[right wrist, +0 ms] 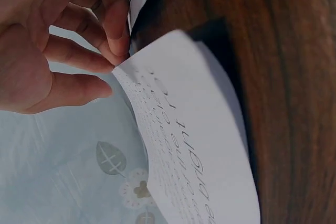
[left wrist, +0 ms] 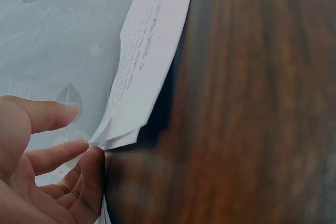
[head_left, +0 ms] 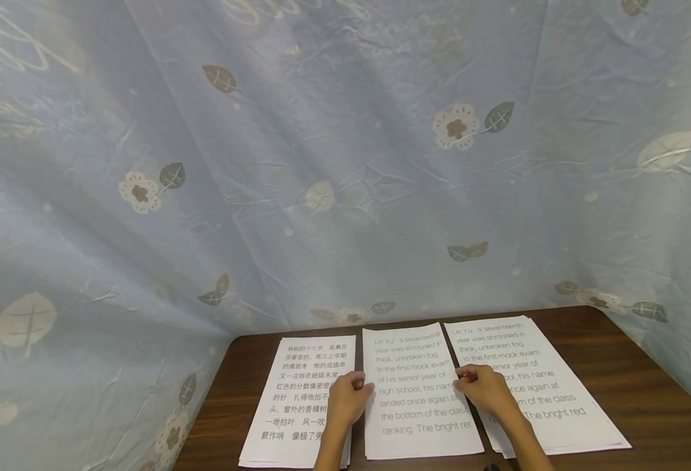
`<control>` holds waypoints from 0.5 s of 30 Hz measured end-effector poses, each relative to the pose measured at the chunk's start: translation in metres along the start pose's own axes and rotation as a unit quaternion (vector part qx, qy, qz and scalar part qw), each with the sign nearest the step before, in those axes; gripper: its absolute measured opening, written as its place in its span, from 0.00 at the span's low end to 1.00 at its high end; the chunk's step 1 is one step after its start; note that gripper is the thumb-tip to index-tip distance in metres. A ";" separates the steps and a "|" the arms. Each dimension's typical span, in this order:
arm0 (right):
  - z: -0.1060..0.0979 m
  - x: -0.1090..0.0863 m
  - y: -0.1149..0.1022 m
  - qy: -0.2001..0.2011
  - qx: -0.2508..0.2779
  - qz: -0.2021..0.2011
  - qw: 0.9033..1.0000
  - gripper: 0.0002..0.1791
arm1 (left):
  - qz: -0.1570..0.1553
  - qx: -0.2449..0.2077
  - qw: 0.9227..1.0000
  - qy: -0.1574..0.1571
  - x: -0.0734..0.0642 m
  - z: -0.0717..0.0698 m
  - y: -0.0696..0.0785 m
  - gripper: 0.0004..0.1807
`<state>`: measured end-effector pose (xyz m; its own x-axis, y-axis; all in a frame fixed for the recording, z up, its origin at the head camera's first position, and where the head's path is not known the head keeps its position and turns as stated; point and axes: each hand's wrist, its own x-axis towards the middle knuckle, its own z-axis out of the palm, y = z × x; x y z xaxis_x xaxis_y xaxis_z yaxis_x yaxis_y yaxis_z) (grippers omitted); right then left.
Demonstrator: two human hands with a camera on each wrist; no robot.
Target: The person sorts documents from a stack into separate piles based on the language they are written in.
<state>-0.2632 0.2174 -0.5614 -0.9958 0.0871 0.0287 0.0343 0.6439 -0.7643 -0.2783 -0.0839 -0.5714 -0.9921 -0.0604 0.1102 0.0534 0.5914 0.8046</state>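
Between my two hands lies the middle stack of printed paper (head_left: 419,392), with large English text. My left hand (head_left: 347,396) is at its left edge, fingertips touching the sheets. In the left wrist view the thumb stands apart from the paper (left wrist: 152,61). At the opposite edge, the fingertips of my right hand (head_left: 487,390) touch the sheets, and the right wrist view shows that thumb also apart from the paper (right wrist: 184,119). The edges bow a little, with dark shadow alongside. My hands partly cover the neighbouring stacks.
To the left lies a paper stack with Chinese text (head_left: 304,392). Another stack with English text (head_left: 548,392) lies on the right, a narrow gap from the middle one. All rest on a dark wooden table (head_left: 610,366). A patterned blue curtain (head_left: 345,261) hangs behind.
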 end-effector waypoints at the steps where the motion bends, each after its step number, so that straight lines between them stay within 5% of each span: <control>1: 0.000 0.000 0.001 0.000 0.000 -0.002 1.000 0.20 | 0.000 0.000 1.000 0.001 0.000 0.000 0.000 0.22; 15: 0.001 -0.003 -0.005 -0.010 0.061 0.010 0.998 0.25 | 0.000 -0.036 0.999 0.008 -0.002 0.000 0.005 0.20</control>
<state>-0.2608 0.2131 -0.5584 -0.9966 0.0825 0.0006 0.0447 0.5455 -0.8369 -0.2765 -0.0807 -0.5680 -0.9902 -0.0734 0.1190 0.0621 0.5313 0.8449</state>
